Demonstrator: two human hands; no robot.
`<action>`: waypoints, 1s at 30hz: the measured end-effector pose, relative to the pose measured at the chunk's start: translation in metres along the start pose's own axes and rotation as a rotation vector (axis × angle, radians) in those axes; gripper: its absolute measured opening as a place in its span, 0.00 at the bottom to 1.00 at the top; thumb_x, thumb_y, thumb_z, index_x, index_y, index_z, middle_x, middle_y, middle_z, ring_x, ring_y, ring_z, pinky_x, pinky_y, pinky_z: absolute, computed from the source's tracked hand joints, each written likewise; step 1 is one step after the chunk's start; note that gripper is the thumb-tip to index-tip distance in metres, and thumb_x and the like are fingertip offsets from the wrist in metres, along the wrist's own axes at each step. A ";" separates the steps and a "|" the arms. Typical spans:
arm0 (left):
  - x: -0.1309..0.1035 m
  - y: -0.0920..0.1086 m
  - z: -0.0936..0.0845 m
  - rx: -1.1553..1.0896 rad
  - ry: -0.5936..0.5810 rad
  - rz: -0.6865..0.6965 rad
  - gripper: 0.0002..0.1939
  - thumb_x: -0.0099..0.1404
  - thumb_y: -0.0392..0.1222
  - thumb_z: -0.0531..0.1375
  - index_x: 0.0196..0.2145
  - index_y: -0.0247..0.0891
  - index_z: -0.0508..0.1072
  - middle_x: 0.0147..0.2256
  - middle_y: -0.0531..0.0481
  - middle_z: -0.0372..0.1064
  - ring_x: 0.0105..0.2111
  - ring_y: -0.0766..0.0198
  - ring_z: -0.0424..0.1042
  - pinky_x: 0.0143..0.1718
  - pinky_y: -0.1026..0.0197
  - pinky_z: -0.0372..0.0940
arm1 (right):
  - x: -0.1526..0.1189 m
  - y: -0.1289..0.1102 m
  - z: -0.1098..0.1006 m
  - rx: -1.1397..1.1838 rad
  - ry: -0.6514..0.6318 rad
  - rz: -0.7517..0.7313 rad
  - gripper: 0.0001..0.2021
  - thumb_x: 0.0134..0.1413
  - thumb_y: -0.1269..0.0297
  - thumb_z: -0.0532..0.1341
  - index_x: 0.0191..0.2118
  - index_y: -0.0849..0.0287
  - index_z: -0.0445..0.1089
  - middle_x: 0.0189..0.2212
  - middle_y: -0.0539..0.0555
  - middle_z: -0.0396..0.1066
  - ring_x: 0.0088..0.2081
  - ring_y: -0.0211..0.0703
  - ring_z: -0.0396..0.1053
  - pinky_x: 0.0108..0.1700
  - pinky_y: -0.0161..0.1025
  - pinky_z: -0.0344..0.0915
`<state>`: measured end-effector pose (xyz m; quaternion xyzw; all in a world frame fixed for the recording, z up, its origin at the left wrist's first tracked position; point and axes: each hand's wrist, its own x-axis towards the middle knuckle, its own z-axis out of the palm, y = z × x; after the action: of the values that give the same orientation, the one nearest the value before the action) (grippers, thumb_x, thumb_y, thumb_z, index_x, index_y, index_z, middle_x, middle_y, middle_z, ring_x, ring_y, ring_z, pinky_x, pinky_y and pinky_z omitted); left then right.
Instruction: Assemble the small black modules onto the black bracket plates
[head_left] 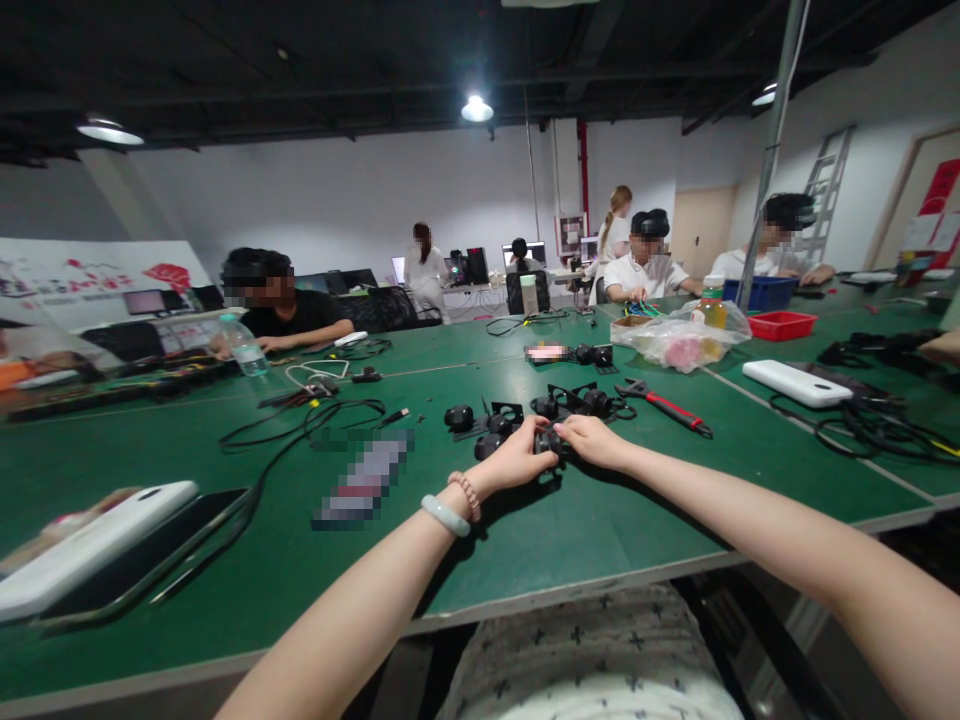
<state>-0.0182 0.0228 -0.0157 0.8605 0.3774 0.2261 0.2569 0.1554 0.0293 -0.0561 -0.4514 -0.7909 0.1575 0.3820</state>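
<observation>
Both hands meet over the green table (615,520), close to several black parts. My left hand (525,450), with a pale bangle and a beaded bracelet at the wrist, is closed round a small black part (550,440). My right hand (592,440) pinches the same part from the other side. Just beyond lie more black round parts with flat brackets, among them one at the left (459,418) and one behind my hands (596,402). What exactly the held part is cannot be made out. Right of them rests an adjustable wrench (667,405) with red and black handle.
At left lie a blurred phone-like slab (365,480), black cables (300,430), a tablet (142,560) and a white device (97,545). A second white device (796,383), a plastic bag (682,340) and a red tray (781,325) are at right. Several people sit across the table.
</observation>
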 end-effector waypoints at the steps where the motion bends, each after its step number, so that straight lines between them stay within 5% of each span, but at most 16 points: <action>1: 0.000 -0.001 0.000 0.003 0.000 0.000 0.25 0.50 0.41 0.56 0.46 0.35 0.56 0.39 0.46 0.63 0.37 0.61 0.65 0.40 0.59 0.60 | 0.000 0.000 0.000 0.000 0.001 0.004 0.22 0.56 0.56 0.44 0.23 0.64 0.66 0.21 0.53 0.65 0.25 0.36 0.61 0.28 0.32 0.54; 9: 0.000 -0.002 -0.001 0.006 -0.006 0.036 0.24 0.51 0.42 0.56 0.46 0.35 0.56 0.39 0.46 0.62 0.37 0.62 0.65 0.39 0.59 0.60 | 0.001 -0.008 -0.003 -0.015 0.097 -0.059 0.11 0.53 0.61 0.50 0.30 0.61 0.65 0.28 0.52 0.66 0.30 0.36 0.61 0.33 0.32 0.55; 15: 0.000 -0.004 0.000 0.003 -0.007 0.043 0.24 0.51 0.41 0.55 0.46 0.35 0.56 0.39 0.46 0.62 0.37 0.61 0.64 0.40 0.59 0.60 | -0.001 -0.014 -0.005 -0.023 0.124 -0.087 0.11 0.52 0.62 0.50 0.26 0.62 0.64 0.24 0.50 0.64 0.27 0.34 0.60 0.30 0.30 0.54; 30: 0.003 -0.012 0.001 0.002 -0.012 0.084 0.24 0.51 0.42 0.55 0.46 0.35 0.55 0.41 0.46 0.62 0.39 0.61 0.64 0.40 0.59 0.59 | -0.012 -0.021 -0.024 0.070 -0.059 -0.237 0.13 0.40 0.69 0.60 0.37 0.62 0.65 0.32 0.53 0.68 0.31 0.36 0.65 0.34 0.33 0.61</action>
<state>-0.0223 0.0317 -0.0235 0.8772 0.3394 0.2313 0.2487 0.1643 0.0054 -0.0333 -0.3363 -0.8437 0.1519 0.3898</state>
